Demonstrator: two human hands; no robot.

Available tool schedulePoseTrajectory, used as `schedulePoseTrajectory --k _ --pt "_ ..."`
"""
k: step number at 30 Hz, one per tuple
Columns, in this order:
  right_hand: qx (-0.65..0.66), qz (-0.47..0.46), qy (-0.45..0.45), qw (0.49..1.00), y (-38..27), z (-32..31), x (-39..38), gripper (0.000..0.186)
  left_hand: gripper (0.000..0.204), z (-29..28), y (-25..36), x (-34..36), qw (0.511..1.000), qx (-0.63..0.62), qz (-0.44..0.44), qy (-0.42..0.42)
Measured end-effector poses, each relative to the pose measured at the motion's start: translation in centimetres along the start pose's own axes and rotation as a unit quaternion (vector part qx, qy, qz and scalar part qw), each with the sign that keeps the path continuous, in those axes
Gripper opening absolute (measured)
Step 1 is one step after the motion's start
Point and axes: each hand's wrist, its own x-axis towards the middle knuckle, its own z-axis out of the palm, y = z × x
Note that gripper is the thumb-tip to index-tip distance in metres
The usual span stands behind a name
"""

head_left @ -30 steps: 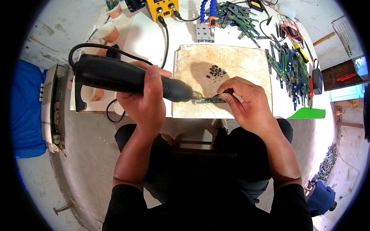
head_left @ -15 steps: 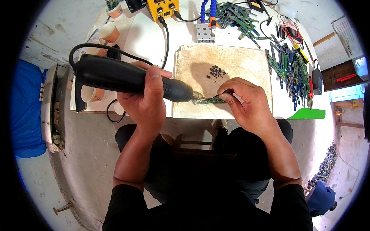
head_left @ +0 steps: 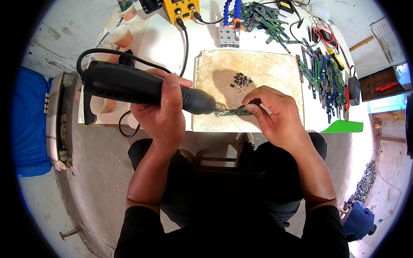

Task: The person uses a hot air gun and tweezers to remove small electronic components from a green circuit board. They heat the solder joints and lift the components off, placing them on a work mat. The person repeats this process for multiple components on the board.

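My left hand [head_left: 161, 105] is wrapped round a black hot air gun [head_left: 129, 84], its metal nozzle [head_left: 220, 107] pointing right at one end of a narrow green circuit board [head_left: 240, 112]. Between the thumb and fingers of my right hand [head_left: 275, 114] are dark tweezers [head_left: 247, 105], whose tip reaches toward the board near the nozzle. Whether the tip touches a part I cannot tell. The board lies on a stained, pale square work board [head_left: 275, 69]. Beyond the tweezers sits a small heap of black chips [head_left: 243, 80].
Piles of circuit board strips lie at the right [head_left: 325, 81] and at the back [head_left: 262, 19]. A yellow control station [head_left: 180, 9] stands at the back left, cabled to the gun. Paper cups [head_left: 121, 36] line the left side. Pliers [head_left: 346, 103] lie far right.
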Motion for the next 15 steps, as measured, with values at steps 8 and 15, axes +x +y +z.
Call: schedulePoseTrajectory --k 8,15 --pt "0.001 0.009 0.001 1.000 -0.11 0.00 -0.01 0.011 0.008 0.20 0.18 -0.04 0.999 -0.047 -0.009 0.005" --pt "-0.005 0.007 -0.002 1.000 -0.24 -0.04 0.05 0.012 0.007 0.25 0.20 -0.12 0.999 -0.048 -0.016 0.010"
